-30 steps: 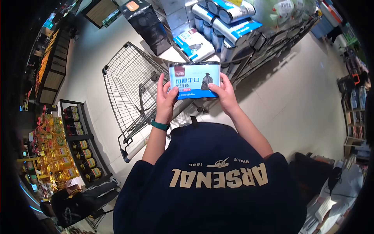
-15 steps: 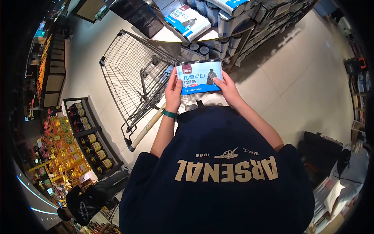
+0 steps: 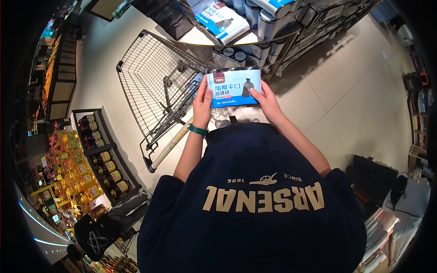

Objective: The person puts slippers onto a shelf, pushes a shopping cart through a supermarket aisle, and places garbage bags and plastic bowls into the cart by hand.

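A blue and white pack of garbage bags (image 3: pixel 230 91), printed with a black tied bag, is held level in front of my body. My left hand (image 3: pixel 202 103) grips its left end, thumb on the front face. At the right end, my right hand (image 3: pixel 265 100) is closed round the pack with its thumb over the front. The rest of my fingers are mostly hidden behind it. Similar packs of garbage bags (image 3: pixel 222 22) lie on the rounded display shelf (image 3: pixel 200 42) just beyond.
A wire shopping cart (image 3: pixel 154 77) stands to my left, its handle (image 3: pixel 170 145) near my left forearm. Farther left are a rack of dark bottles (image 3: pixel 108 167) and yellow oil bottles (image 3: pixel 79 170). Another person (image 3: pixel 98 232) is at lower left. Tiled floor (image 3: pixel 337 86) extends right.
Both hands keep hold of the pack, which has barely shifted. The surroundings have moved slightly in view as my head turned a little.
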{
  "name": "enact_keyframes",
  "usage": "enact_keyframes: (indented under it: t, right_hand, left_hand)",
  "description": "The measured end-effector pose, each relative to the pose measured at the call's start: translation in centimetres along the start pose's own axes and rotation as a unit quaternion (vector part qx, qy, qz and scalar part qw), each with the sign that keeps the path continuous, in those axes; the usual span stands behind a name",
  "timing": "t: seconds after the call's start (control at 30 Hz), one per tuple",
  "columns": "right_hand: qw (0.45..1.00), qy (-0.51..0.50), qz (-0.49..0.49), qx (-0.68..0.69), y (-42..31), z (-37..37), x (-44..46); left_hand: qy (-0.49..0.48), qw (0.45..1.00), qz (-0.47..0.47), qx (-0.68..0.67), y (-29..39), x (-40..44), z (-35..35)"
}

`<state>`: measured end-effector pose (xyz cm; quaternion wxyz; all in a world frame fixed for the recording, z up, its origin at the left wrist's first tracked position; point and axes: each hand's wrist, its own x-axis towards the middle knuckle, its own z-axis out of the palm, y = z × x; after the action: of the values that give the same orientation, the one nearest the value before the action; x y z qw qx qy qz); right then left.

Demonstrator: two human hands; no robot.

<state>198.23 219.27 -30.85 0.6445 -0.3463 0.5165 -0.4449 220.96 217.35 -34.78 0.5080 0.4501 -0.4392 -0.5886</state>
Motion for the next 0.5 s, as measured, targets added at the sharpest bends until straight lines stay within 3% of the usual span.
enact_keyframes:
  t: [0.23,0.3,0.33,0.43,0.5]
  right_hand:
    - [0.998,-0.002,-0.066,0.023,-1.8,1.5,-0.9]
    - [0.991,-0.034,-0.129,0.003,-3.1,2.8,-2.1]
    - [0.990,-0.053,-0.129,-0.032,-3.9,3.3,-2.6]
    - [0.938,-0.101,-0.223,-0.246,-7.1,4.3,-4.0]
    - [0.926,-0.127,-0.228,-0.272,-8.3,5.3,-4.6]
  left_hand:
    - [-0.011,1.000,-0.020,-0.020,-0.5,0.1,-0.5]
    - [-0.008,0.984,-0.084,-0.157,-0.3,0.3,-0.1]
    - [-0.015,0.969,-0.146,-0.201,1.4,0.0,0.6]
    - [-0.073,0.947,-0.170,-0.261,3.9,0.0,2.5]
    - [-0.166,0.912,-0.204,-0.315,4.5,-0.7,2.8]
